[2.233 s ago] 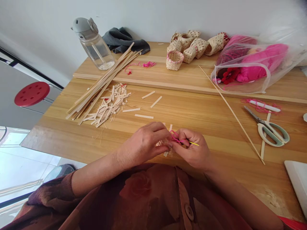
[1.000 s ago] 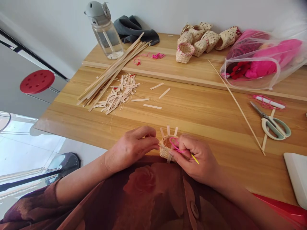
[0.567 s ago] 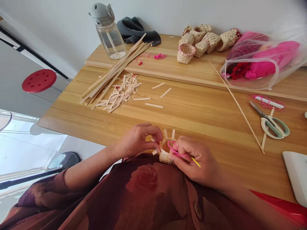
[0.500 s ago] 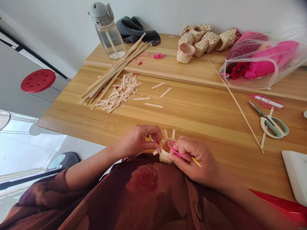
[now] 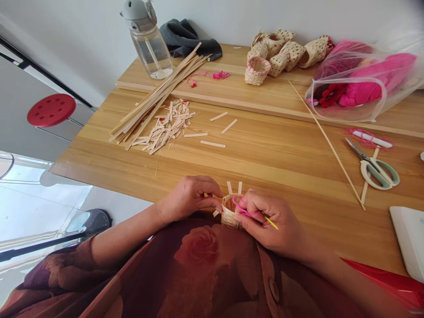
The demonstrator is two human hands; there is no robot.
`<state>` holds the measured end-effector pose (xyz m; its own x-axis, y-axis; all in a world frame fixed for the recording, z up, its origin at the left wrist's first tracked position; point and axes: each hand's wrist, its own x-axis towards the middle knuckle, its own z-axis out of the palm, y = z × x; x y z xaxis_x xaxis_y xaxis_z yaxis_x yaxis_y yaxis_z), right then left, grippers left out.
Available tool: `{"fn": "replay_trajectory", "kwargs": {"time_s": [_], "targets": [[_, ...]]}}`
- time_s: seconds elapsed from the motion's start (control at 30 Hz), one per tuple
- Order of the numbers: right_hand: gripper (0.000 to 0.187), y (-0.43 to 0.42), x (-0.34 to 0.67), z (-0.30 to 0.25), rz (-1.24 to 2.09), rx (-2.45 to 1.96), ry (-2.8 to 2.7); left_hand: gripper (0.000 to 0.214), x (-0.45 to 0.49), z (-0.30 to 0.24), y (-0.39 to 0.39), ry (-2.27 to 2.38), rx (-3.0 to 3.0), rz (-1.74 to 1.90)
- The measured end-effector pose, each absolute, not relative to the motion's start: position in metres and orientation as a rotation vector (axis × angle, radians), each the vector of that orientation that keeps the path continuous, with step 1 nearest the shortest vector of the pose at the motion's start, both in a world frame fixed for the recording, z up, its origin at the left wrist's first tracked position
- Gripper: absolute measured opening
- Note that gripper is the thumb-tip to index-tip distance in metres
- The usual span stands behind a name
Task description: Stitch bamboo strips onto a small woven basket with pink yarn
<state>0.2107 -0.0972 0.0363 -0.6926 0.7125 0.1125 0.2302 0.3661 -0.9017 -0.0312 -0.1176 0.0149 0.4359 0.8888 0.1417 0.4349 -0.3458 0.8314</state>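
Note:
A tiny woven bamboo basket point(image 5: 228, 215) with loose strip ends sticking up is held at the table's near edge between both hands. My left hand point(image 5: 188, 198) pinches its left rim, fingers closed on a strip end. My right hand point(image 5: 271, 218) grips its right side, fingers closed, and also holds a yellow needle point(image 5: 271, 223) with pink yarn point(image 5: 239, 205) looped over the rim.
On the wooden table point(image 5: 265, 154) lie long bamboo strips point(image 5: 155, 95), a heap of offcuts point(image 5: 164, 130), finished small baskets point(image 5: 278, 55), a plastic bag of pink yarn point(image 5: 357, 88), scissors point(image 5: 376, 165), a thin stick point(image 5: 326, 139), a water bottle point(image 5: 147, 42) and a grey cloth point(image 5: 185, 39).
The basket has come out from behind my fingers, its strip ends up. My left hand shifted along the rim and now pinches a strip end; my right hand keeps the needle and yarn.

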Motion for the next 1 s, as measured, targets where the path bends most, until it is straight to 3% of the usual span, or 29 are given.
{"fn": "replay_trajectory", "kwargs": {"time_s": [0.27,0.5,0.7,1.0], "targets": [[0.04,-0.097,0.213,0.034,1.386,-0.798,-2.08,0.03,-0.031,-0.009,-0.102,0.763,1.732,0.783],[0.043,-0.095,0.215,0.031,1.591,-0.744,-1.953,0.016,-0.033,0.001,-0.08,0.467,1.911,0.672],[0.044,-0.094,0.22,0.025,1.594,-0.801,-1.972,0.011,-0.029,0.008,-0.07,0.516,1.918,0.584],[0.045,-0.093,0.217,0.028,1.645,-0.801,-1.877,0.024,-0.026,0.016,-0.079,0.596,1.506,0.268]]}}
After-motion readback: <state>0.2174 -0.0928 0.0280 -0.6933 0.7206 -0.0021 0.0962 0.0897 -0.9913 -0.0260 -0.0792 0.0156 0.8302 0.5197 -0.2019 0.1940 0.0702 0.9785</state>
